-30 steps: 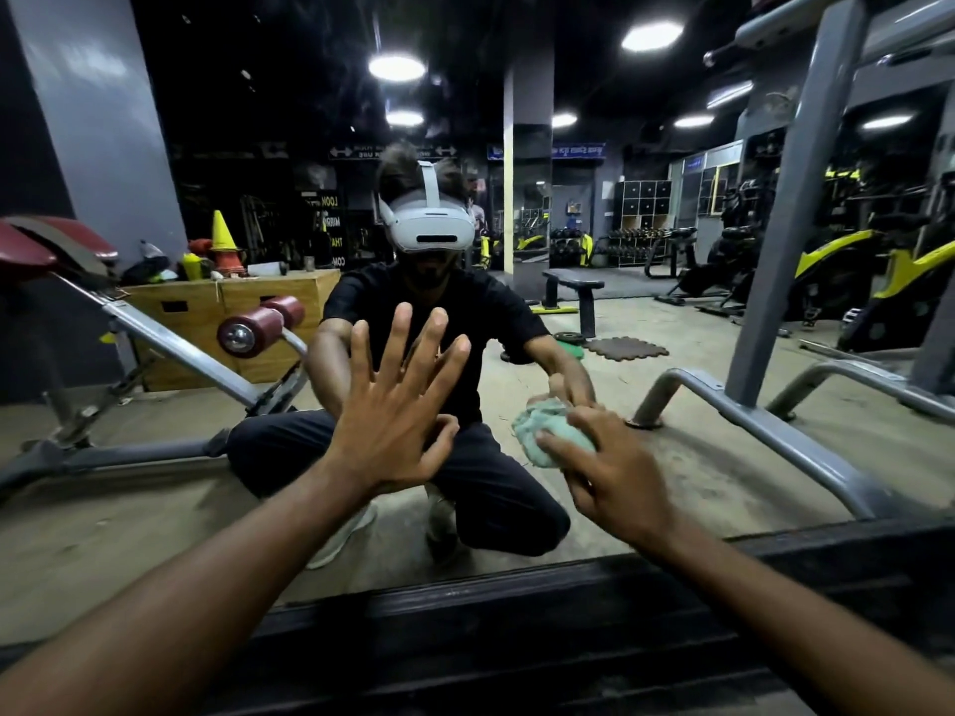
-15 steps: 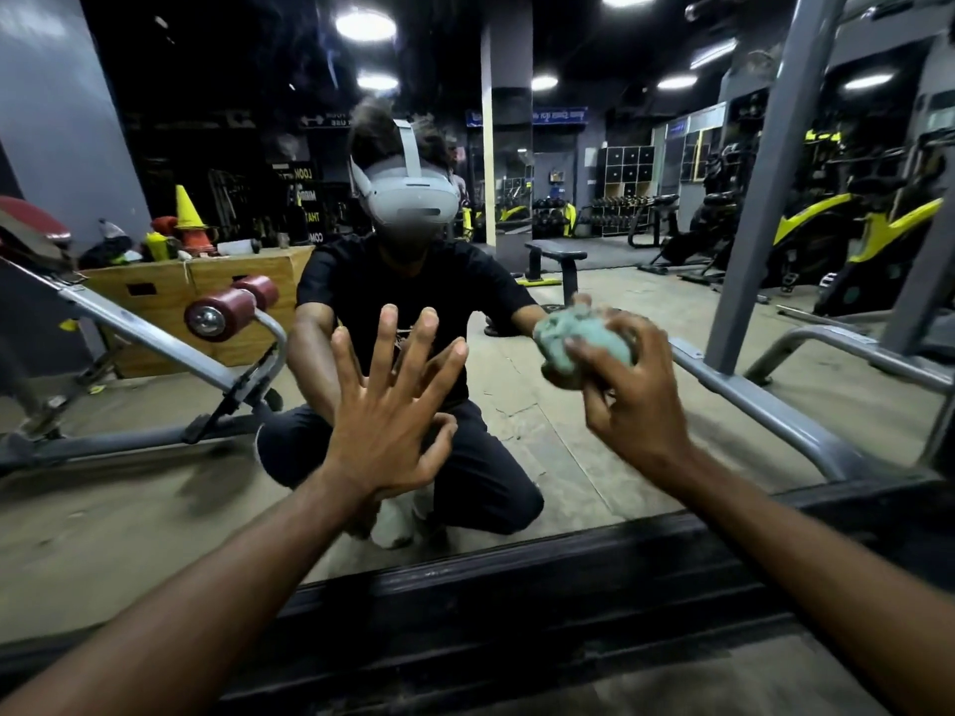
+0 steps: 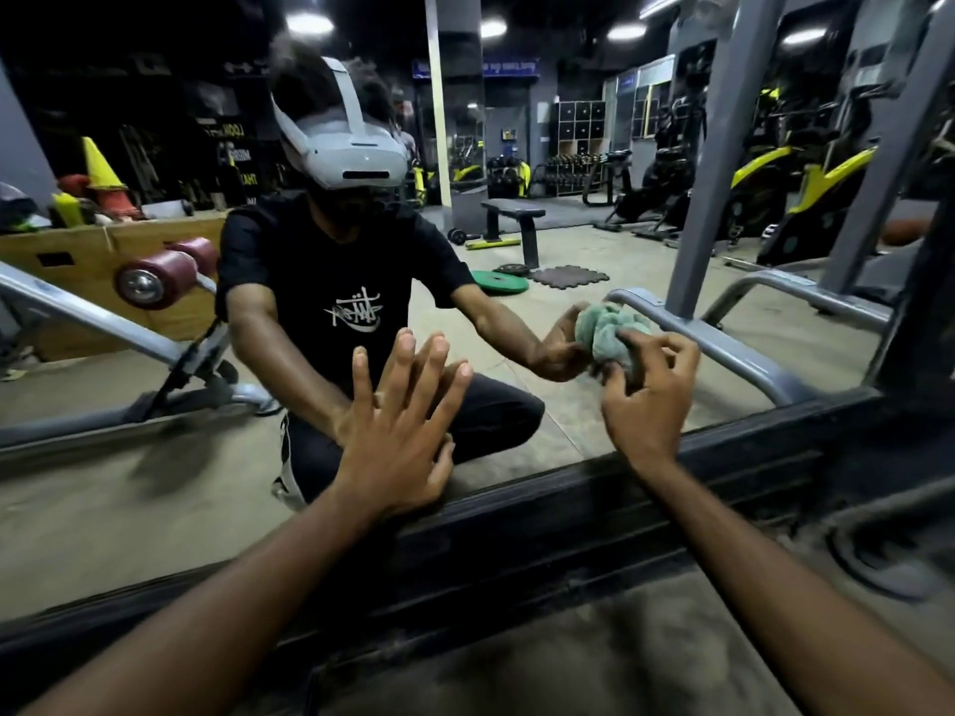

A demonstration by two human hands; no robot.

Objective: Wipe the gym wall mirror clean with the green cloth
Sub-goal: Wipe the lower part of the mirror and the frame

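The gym wall mirror (image 3: pixel 594 147) fills the upper view and reflects a crouching person and the gym behind. My left hand (image 3: pixel 398 431) lies flat against the lower glass with its fingers spread and straight. My right hand (image 3: pixel 646 400) grips the bunched green cloth (image 3: pixel 610 335) and holds it against the glass, right of the left hand and slightly higher. The mirror shows the reflected hand meeting the cloth from the other side.
A dark, dusty ledge (image 3: pixel 568 514) runs along the mirror's bottom edge, with dusty floor (image 3: pixel 594 658) below it. Reflected in the glass are a grey machine frame (image 3: pixel 723 147) on the right and a bench with red rollers (image 3: pixel 150 279) on the left.
My right hand carried the cloth up the glass and then to the right and slightly down. My left hand stayed flat on the mirror. The head view dipped and drew closer.
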